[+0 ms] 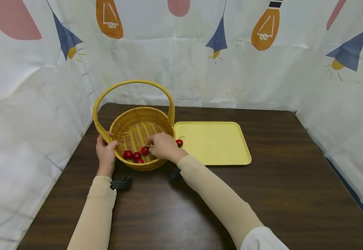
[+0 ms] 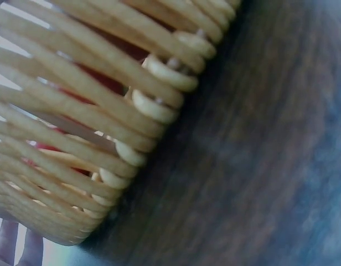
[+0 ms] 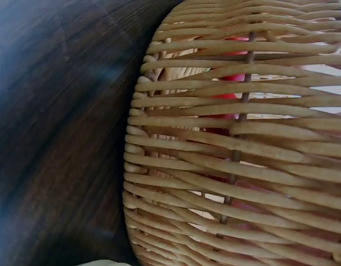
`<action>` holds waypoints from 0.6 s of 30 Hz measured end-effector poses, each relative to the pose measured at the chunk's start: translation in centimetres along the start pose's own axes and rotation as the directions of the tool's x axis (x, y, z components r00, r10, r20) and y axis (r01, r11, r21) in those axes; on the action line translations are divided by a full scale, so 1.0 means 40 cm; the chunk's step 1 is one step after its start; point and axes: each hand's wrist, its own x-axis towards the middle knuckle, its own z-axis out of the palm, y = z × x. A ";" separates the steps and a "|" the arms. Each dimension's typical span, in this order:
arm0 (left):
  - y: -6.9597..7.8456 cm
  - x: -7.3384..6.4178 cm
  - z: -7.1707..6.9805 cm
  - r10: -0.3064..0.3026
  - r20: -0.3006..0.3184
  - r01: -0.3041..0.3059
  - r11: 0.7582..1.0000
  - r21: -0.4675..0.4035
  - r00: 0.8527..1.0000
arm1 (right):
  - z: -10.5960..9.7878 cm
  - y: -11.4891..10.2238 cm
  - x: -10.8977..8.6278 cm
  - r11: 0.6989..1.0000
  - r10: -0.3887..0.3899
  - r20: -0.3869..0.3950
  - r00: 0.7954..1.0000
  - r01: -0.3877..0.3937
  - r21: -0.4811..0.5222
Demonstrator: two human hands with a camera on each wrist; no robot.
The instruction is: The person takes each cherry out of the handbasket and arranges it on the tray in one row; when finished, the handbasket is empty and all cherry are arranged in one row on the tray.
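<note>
A yellow wicker basket with a tall arched handle stands on the table, tilted slightly toward me. At its left side my left hand grips the rim near the foot of the handle, thumb on the near side. My right hand reaches over the right rim into the basket, and its fingertips pinch a dark red cherry. Several other cherries lie together by the near wall inside. In the right wrist view, the woven wall hides most of the hand, with red showing through its gaps.
A pale yellow rectangular tray lies directly right of the basket. One cherry with a stem sits at the tray's left edge. The dark wooden table extends to the right, and a printed white cloth hangs behind it.
</note>
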 end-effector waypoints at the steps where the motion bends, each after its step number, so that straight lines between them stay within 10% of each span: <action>1: 0.000 0.001 -0.001 0.000 -0.001 0.000 1.000 0.002 1.000 | 0.001 -0.002 0.003 1.000 0.013 0.011 1.000 -0.013 -0.023; 18: 0.003 0.002 -0.002 -0.034 0.015 0.034 0.999 0.027 0.999 | 0.002 -0.015 0.016 0.997 0.052 0.100 0.994 -0.047 -0.053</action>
